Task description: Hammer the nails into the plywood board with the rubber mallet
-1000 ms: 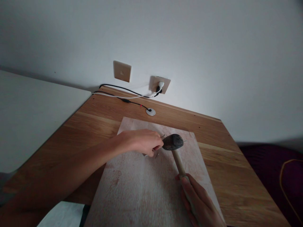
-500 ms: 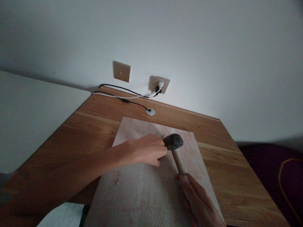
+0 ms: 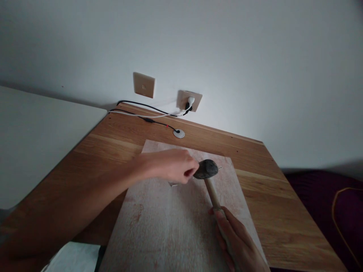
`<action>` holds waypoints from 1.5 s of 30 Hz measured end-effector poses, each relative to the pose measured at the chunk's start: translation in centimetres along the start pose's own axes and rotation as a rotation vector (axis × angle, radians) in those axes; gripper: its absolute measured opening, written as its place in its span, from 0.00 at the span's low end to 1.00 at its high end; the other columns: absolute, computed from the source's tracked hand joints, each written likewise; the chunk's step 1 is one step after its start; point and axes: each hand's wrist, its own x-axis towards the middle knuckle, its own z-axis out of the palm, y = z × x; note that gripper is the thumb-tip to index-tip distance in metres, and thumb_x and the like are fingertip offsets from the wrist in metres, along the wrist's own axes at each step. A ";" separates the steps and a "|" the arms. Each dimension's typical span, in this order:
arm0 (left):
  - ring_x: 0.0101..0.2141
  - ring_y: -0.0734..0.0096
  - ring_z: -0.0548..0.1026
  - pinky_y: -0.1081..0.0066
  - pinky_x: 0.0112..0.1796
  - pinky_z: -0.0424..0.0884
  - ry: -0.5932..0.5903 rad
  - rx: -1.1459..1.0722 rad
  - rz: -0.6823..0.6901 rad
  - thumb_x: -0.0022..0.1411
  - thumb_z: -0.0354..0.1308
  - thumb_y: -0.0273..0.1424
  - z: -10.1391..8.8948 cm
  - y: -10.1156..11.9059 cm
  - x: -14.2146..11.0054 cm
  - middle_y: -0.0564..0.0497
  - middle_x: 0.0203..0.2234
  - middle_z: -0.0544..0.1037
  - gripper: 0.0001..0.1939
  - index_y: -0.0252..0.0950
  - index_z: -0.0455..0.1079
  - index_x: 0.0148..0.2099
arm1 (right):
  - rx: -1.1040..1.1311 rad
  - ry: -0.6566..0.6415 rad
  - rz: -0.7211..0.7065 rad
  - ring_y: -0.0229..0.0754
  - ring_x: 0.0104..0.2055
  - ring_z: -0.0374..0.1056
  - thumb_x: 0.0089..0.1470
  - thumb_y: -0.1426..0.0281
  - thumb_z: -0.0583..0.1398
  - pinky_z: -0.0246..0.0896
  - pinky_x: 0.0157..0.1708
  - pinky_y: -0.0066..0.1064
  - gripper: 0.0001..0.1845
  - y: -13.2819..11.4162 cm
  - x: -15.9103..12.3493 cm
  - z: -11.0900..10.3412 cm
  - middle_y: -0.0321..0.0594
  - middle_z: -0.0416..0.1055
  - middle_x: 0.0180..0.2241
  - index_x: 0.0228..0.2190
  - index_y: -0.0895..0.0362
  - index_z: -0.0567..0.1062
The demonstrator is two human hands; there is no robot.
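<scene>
From the hammer head [image 3: 206, 169], we have bare board [image 3: 163, 226] to pass over toward seven o'clock, our left hand [image 3: 176, 165] blocking nine and right hand [image 3: 237, 238] five.

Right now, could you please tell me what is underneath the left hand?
Below the left hand is the pale board, with a thin metal piece showing beside the hand. Anything directly beneath is covered.

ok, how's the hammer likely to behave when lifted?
Probably head-heavy: the hammer has a thick, dark, seemingly metal head on a slimmer handle. Likely stiff: the handle looks straight and wooden. May twist, since the right hand grips well back from the head.
</scene>
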 end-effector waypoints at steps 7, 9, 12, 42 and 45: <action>0.33 0.72 0.81 0.73 0.37 0.69 0.144 -0.179 -0.051 0.65 0.61 0.19 -1.5 -6.1 -0.3 0.51 0.34 0.84 0.14 0.36 0.81 0.49 | -0.008 0.010 0.034 0.33 0.14 0.54 0.56 0.29 0.59 0.55 0.11 0.24 0.45 0.1 0.0 -0.1 0.25 0.64 0.19 0.53 0.54 0.75; 0.34 0.71 0.82 0.73 0.38 0.69 0.118 -0.202 -0.044 0.66 0.62 0.19 -1.2 -6.5 -0.1 0.51 0.34 0.84 0.10 0.35 0.81 0.45 | -0.008 0.018 0.033 0.34 0.14 0.55 0.55 0.28 0.59 0.54 0.11 0.25 0.45 0.1 0.1 -0.1 0.25 0.63 0.19 0.52 0.53 0.75; 0.34 0.72 0.81 0.73 0.38 0.69 0.098 -0.214 -0.048 0.64 0.63 0.17 -1.0 -6.4 0.0 0.52 0.32 0.83 0.09 0.34 0.80 0.41 | 0.002 0.023 0.045 0.33 0.15 0.54 0.55 0.28 0.59 0.54 0.12 0.25 0.46 0.2 0.0 -0.1 0.25 0.64 0.20 0.55 0.53 0.74; 0.29 0.74 0.76 0.72 0.36 0.67 0.251 -0.347 -0.099 0.61 0.70 0.21 2.2 -7.7 0.2 0.55 0.27 0.80 0.05 0.34 0.79 0.35 | 0.002 0.066 0.049 0.34 0.15 0.54 0.56 0.30 0.61 0.54 0.12 0.25 0.44 -0.3 -0.4 0.1 0.26 0.64 0.21 0.54 0.53 0.74; 0.29 0.74 0.76 0.73 0.35 0.68 0.355 -0.411 -0.123 0.61 0.68 0.22 3.4 -8.0 -0.1 0.55 0.27 0.80 0.04 0.34 0.78 0.36 | -0.008 0.065 0.032 0.34 0.15 0.55 0.56 0.30 0.61 0.56 0.12 0.25 0.44 -0.4 -0.5 0.1 0.26 0.65 0.21 0.53 0.53 0.74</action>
